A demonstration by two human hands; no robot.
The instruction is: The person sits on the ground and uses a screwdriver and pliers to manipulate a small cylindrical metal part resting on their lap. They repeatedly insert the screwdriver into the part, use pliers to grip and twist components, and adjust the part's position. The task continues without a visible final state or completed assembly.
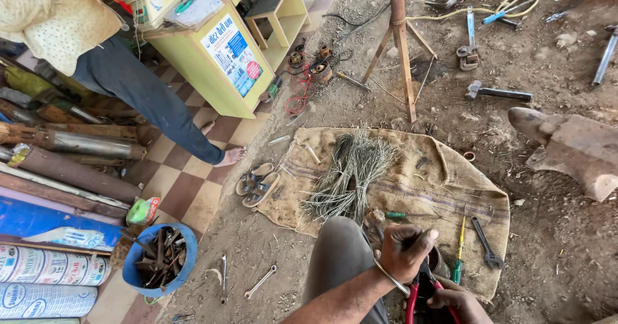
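I sit on the ground with my bent knee in grey trousers in front of me. My left hand, with a metal bangle at the wrist, is closed over a small dark round part that is mostly hidden under the fingers. Just below it my right hand grips red-handled pliers, whose jaws point up toward the left hand. Both hands hover over the near edge of a burlap sack spread on the dirt. A bundle of thin greyish wires lies on the sack beyond my knee.
A green-and-yellow screwdriver and an adjustable wrench lie on the sack. Sandals, spanners and a blue bucket of scrap are at left. A person stands by a yellow cabinet. An anvil sits at right.
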